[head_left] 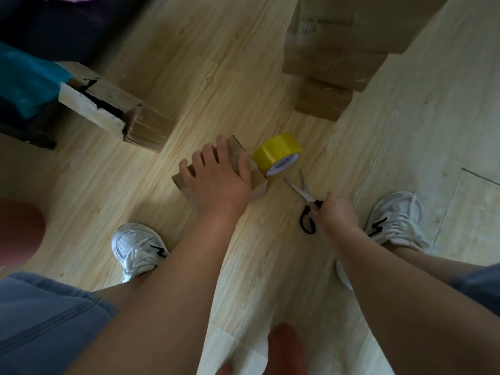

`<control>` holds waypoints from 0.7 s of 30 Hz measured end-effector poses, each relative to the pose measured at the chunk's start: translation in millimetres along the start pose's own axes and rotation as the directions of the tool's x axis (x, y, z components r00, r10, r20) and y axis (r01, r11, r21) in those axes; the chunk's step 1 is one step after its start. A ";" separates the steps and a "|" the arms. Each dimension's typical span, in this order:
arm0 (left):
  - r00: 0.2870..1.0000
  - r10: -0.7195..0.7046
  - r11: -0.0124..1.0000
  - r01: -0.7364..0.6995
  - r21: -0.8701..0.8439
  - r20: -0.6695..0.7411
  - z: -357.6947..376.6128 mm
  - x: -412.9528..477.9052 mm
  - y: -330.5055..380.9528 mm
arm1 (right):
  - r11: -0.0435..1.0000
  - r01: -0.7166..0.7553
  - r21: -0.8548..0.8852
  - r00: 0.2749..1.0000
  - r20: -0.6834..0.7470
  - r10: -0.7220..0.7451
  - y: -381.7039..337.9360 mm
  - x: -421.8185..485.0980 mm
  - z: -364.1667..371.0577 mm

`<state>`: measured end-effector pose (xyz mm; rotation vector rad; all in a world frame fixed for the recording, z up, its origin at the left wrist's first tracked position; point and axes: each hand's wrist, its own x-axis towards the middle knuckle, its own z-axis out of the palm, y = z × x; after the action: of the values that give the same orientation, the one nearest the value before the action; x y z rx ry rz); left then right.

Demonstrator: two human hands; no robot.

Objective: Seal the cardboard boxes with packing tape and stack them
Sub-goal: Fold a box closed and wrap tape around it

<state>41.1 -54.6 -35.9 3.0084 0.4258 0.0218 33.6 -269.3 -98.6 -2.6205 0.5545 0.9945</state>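
Note:
A small cardboard box lies on the wooden floor between my feet. My left hand lies spread flat on top of it, fingers straight, thumb on the box's right side. A yellow roll of packing tape stands against the box's right end. To the right, my right hand grips the black handles of a pair of scissors, whose open blades point up-left toward the tape.
A stack of cardboard boxes stands at the upper right. A larger torn box lies at the left, beside a teal bag and dark furniture. My white shoes flank the work spot.

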 end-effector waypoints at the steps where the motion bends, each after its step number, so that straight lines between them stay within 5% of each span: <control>1: 1.000 -0.001 1.000 0.001 0.001 0.000 0.5 -0.4 0.7 | 1.000 -0.012 -0.021 1.000 0.013 0.012 1.7 1.0 3.6; 9: 1.000 -0.006 1.000 0.007 0.011 -0.015 -1.1 -1.7 2.2 | 0.976 -0.063 -0.208 0.998 -0.006 0.064 -9.2 4.4 15.0; 16: 1.000 -0.005 1.000 0.005 -0.003 -0.007 -2.0 -0.8 1.6 | 0.968 -0.161 0.193 0.981 0.141 0.135 -14.7 4.7 8.6; 18: 1.000 -0.002 1.000 0.002 0.002 0.023 -3.6 -0.3 1.6 | 0.819 -0.295 0.492 0.947 0.268 0.179 -19.1 5.7 0.8; 21: 0.995 -0.001 1.000 0.000 0.012 0.099 -7.5 2.3 1.3 | 0.356 -0.465 0.810 0.880 0.468 0.085 -19.2 2.8 -12.0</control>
<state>43.4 -54.4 -28.3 3.0050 0.4185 -0.1294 50.9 -257.6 -89.4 -1.3092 1.1018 0.8344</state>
